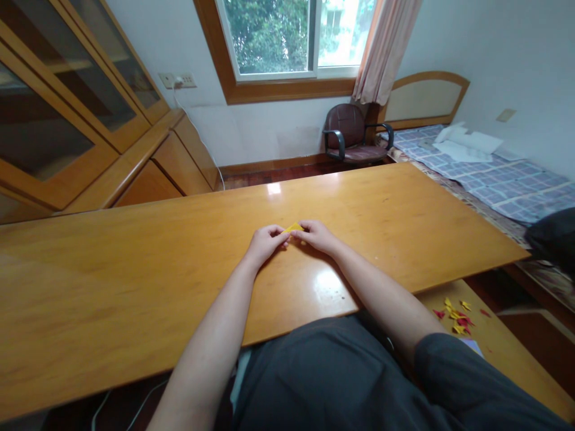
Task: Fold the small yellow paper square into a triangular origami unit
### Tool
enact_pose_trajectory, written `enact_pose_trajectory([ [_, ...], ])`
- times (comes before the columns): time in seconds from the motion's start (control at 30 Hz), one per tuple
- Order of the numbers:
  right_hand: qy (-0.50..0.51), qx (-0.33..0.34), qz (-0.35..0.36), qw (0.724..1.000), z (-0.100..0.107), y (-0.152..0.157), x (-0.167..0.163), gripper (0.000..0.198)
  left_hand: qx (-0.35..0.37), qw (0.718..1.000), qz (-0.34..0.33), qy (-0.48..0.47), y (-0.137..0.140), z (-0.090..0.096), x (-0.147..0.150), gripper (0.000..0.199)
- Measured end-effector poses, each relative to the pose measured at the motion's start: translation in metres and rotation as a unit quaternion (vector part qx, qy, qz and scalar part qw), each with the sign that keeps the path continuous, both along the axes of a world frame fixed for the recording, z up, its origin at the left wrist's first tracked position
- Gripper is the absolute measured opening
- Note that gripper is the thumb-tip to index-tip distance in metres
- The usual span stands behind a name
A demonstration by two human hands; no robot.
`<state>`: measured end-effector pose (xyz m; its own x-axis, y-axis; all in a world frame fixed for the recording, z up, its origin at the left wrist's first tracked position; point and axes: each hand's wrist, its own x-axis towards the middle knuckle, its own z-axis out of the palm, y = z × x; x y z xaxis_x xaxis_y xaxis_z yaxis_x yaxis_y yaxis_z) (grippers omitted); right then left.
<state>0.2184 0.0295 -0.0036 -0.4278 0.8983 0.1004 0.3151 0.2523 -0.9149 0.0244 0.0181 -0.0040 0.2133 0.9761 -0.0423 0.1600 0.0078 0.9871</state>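
A small piece of folded yellow paper [293, 228] is pinched between my two hands, just over the middle of the wooden table [148, 269]. My left hand [266, 242] grips its left end with closed fingers. On the other side, my right hand [317, 235] holds the right end between thumb and fingers. Parts of the paper are covered by my fingertips, so its full shape cannot be made out.
Several red and yellow folded paper pieces [459, 317] lie on a lower wooden surface [516, 359] at the right. Beyond the table stand a maroon armchair [348, 129] and a bed [503, 179]. A glass-door cabinet [85, 173] is at the left.
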Motion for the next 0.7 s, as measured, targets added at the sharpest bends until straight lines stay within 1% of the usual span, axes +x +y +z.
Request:
enact_pose_trajectory([
  [0.13,-0.003,-0.001,0.008,1.000,0.0002,0.0004,-0.0003,0.035,-0.052,0.998,-0.001,-0.046,0.0004,0.0022,0.0000,0.035],
  [0.27,0.002,0.004,0.010,1.000,-0.0006,0.0019,-0.0002,0.037,-0.074,0.995,-0.001,-0.067,0.0007,0.0033,-0.0004,0.037],
  [0.37,0.001,0.005,0.005,1.000,-0.0001,0.0023,0.0000,0.037,-0.067,0.995,0.007,-0.069,0.0010,0.0030,-0.0004,0.035],
  [0.6,0.014,-0.014,-0.005,1.000,-0.0002,0.0021,0.0011,0.037,-0.046,0.995,0.048,-0.077,0.0013,0.0035,-0.0015,0.032],
  [0.7,0.018,-0.014,-0.016,1.000,-0.0014,0.0031,0.0019,0.036,-0.024,0.994,0.064,-0.084,0.0023,0.0023,-0.0038,0.030],
])
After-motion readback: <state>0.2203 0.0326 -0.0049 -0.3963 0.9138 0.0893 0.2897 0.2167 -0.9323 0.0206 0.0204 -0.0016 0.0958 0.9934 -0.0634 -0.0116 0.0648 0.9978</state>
